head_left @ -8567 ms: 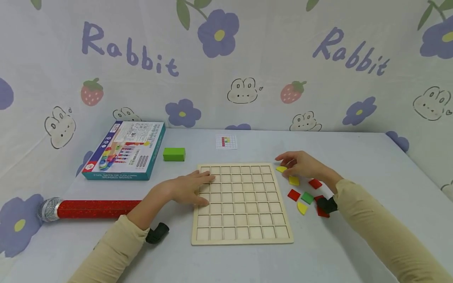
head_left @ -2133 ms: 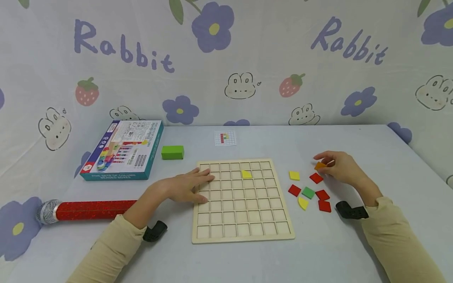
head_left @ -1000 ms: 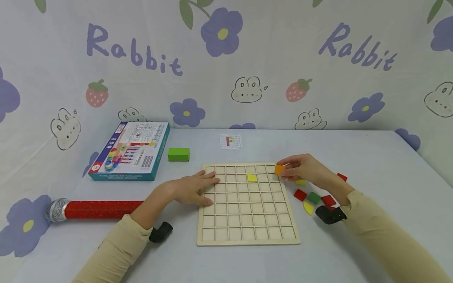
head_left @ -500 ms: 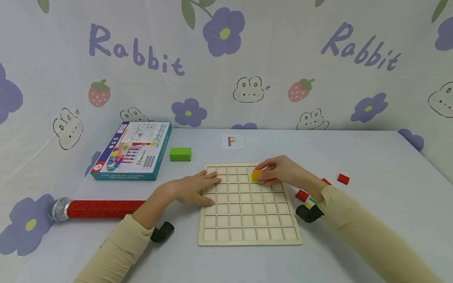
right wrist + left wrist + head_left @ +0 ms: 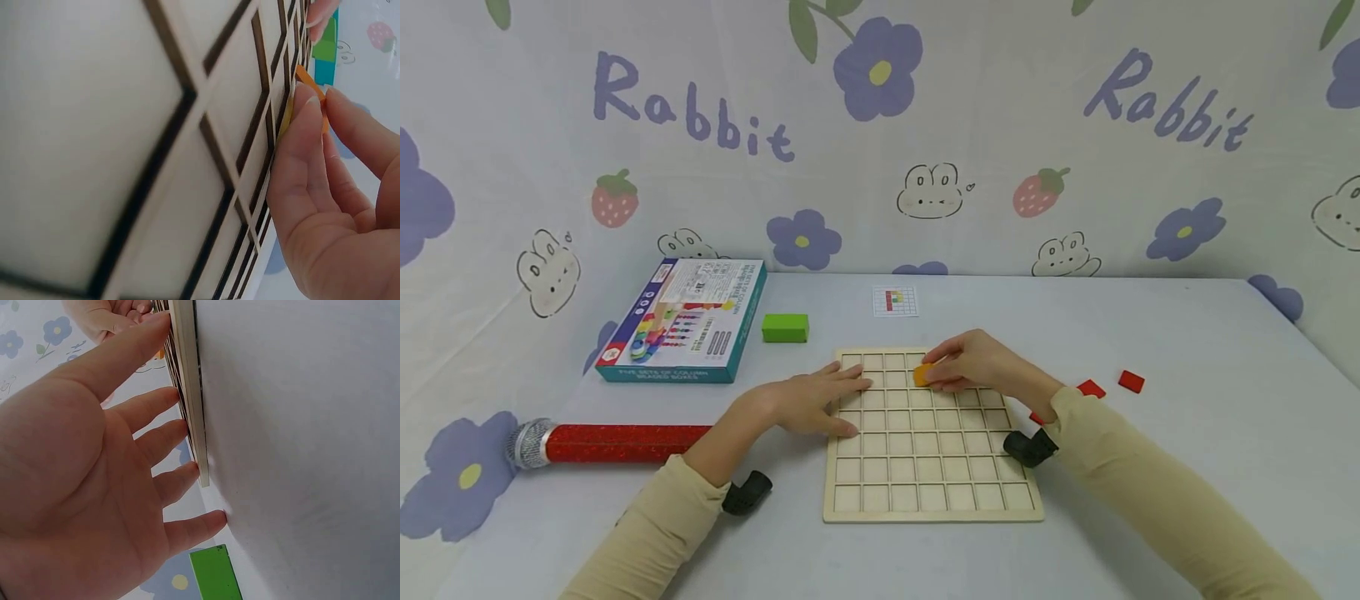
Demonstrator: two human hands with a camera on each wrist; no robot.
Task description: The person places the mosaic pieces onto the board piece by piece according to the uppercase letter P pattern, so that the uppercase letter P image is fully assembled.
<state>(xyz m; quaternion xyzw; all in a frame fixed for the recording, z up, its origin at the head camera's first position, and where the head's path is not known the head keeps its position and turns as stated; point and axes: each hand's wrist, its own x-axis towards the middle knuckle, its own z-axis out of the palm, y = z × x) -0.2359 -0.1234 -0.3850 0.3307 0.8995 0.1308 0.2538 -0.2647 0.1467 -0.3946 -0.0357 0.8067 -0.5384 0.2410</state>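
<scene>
A pale wooden grid board [image 5: 936, 510] lies flat on the table. My left hand [image 5: 808, 402] rests at its left edge, fingers spread and nearly straight; the left wrist view shows several fingertips touching the rim. With thumb and fingers my right hand [image 5: 973, 362] pinches an orange tile [image 5: 922, 375] over the board's upper middle. From the right wrist view, the orange tile [image 5: 324, 112] looks tilted above the grid. A yellow piece [image 5: 287, 117] shows as a sliver on the board beside those fingers; the hand hides it in the head view.
Red tiles [image 5: 1131, 382] lie right of the board, partly behind the right forearm. A card with a coloured grid [image 5: 896, 302] lies beyond the board. At left are a light green block [image 5: 786, 327], a flat box [image 5: 685, 321] and a red microphone [image 5: 625, 443].
A yellow piece came onto the board. My right hand then picked up the orange tile at the right and carried it left over the grid. The left hand stayed at the edge.
</scene>
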